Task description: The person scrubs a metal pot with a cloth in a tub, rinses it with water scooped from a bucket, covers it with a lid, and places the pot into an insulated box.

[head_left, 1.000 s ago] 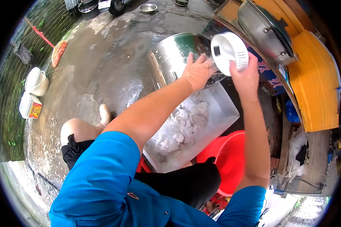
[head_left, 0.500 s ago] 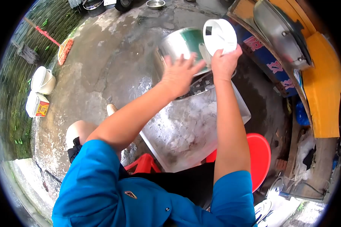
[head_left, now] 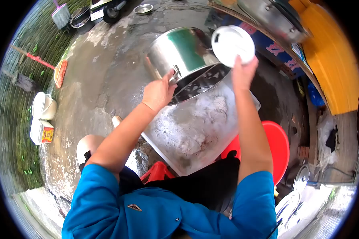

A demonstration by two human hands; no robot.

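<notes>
A large steel pot (head_left: pixel 157 47) lies tilted, its mouth facing down towards me over the near tub. My left hand (head_left: pixel 158 92) is closed around the pot's side handle (head_left: pixel 176 71). In my right hand (head_left: pixel 244 73) is a round white plastic container (head_left: pixel 234 44) with a dark slot near its edge, held up beside the pot's right side. Below the pot's mouth is a pale rectangular tub (head_left: pixel 157 153), holding cloudy, foamy water and a whitish cloth-like lump (head_left: pixel 193 143). The pot's inside is dark and wet, with pale reflections or suds.
A red basin (head_left: pixel 281 147) stands to my right, and a red stool (head_left: pixel 157 172) shows below the tub. White buckets (head_left: pixel 50 107) and a broom (head_left: pixel 60 73) are along the left wall. A metal bowl (head_left: pixel 143 9) lies far back. Shelving with a yellow panel (head_left: pixel 331 59) borders the right.
My left hand has gone from spread fingers in front of the pot to its handle. The white container has turned and come slightly lower. The view has shifted, showing more of the pot.
</notes>
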